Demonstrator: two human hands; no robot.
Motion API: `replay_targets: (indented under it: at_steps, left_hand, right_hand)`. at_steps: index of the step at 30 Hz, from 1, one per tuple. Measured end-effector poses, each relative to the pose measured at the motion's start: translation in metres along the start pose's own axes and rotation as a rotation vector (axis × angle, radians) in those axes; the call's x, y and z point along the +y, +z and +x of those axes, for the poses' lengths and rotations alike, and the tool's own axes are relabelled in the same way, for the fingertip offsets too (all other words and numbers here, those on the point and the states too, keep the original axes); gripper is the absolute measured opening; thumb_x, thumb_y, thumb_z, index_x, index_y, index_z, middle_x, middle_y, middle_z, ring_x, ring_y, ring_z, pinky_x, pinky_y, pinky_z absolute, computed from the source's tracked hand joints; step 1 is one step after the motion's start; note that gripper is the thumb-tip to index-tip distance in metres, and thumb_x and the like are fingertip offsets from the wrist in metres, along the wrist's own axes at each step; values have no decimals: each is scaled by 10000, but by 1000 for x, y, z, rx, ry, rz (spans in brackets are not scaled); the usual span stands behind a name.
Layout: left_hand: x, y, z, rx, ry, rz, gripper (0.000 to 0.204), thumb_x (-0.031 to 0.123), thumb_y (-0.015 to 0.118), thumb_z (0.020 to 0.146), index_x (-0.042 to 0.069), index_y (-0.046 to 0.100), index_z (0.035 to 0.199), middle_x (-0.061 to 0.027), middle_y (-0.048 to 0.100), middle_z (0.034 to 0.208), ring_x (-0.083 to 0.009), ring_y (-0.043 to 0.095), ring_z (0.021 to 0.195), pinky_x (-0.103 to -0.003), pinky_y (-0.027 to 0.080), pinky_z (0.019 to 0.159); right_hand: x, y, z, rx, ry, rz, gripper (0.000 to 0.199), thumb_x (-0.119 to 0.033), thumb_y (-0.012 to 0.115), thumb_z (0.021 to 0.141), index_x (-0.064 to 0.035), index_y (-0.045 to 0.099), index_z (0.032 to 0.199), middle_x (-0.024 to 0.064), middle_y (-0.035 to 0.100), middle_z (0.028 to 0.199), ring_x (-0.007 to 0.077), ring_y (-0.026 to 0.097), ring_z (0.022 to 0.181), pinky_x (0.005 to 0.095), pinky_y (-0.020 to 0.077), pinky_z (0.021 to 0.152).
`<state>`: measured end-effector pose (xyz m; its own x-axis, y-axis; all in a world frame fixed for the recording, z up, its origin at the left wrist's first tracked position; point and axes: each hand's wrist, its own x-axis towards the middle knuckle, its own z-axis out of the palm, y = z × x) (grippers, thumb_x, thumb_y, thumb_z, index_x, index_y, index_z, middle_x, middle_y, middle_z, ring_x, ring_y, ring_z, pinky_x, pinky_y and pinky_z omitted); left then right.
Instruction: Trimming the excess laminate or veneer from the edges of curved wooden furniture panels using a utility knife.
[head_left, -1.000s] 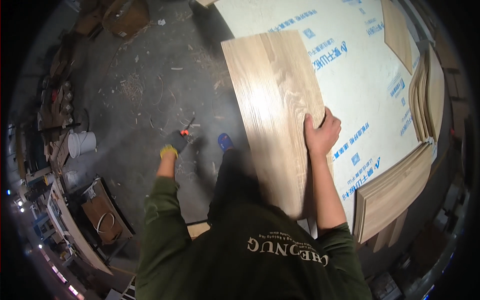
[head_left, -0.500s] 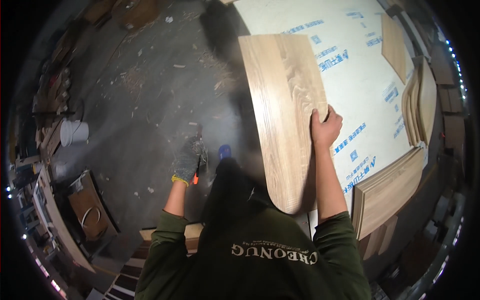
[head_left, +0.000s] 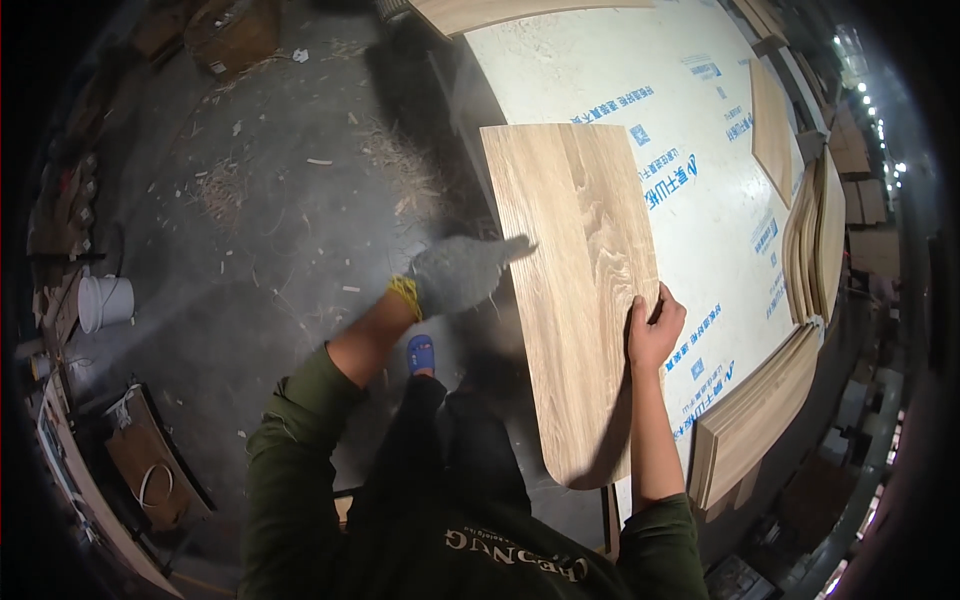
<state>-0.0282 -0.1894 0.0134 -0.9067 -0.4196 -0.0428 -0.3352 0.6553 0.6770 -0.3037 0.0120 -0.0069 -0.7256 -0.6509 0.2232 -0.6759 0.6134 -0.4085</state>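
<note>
A long wood-grain board [head_left: 575,290], rounded at its near end, lies over the left edge of the worktable and juts toward me. My right hand [head_left: 655,328] grips its right edge, thumb on top and fingers at the side. My left hand [head_left: 460,275], in a grey glove with a yellow cuff, is at the board's left edge. It looks closed but is blurred by motion. A narrow dark tip reaches from it onto the board; whether this is a finger or a tool I cannot make out.
White sheeting with blue print [head_left: 740,180] covers the worktable. Stacked curved boards [head_left: 815,240] and a nearer stack of boards [head_left: 755,420] line its right side. Another board [head_left: 530,15] lies at the far edge. Shavings [head_left: 405,165] litter the floor; a white bucket [head_left: 105,303] stands left.
My left hand has moved right and up from beside my leg to the board's left edge. The orange part seen in it earlier is now hidden. My right hand keeps its hold.
</note>
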Motion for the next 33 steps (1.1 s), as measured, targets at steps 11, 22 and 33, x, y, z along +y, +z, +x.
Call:
replay_targets:
  at_steps: [11, 22, 33]
  left_hand:
    - [-127, -71, 97, 349, -2, 16, 496, 208, 493, 909, 102, 467, 1393, -135, 499, 1398, -293, 498, 1264, -357, 399, 1041]
    - [-138, -85, 56, 81, -213, -342, 555, 14, 474, 824, 80, 504, 1374, -131, 586, 1302, -241, 573, 1159, -347, 421, 1005]
    - [-102, -37, 76, 699, -112, -9, 398, 203, 565, 907, 155, 585, 1302, -151, 662, 1130, -285, 633, 1025, -372, 470, 925]
  right_hand:
    - [8, -9, 3, 101, -69, -10, 469, -197, 686, 748, -5, 588, 1165, 177, 577, 962, 339, 538, 954, 410, 431, 902]
    - [-19, 0, 3, 46, -49, 84, 506, -279, 712, 722, -71, 597, 1168, 151, 538, 949, 331, 520, 924, 430, 435, 809]
    - [-9, -2, 4, 45, -37, 33, 447, -181, 696, 739, -47, 597, 1154, 155, 545, 1003, 322, 531, 957, 398, 436, 862]
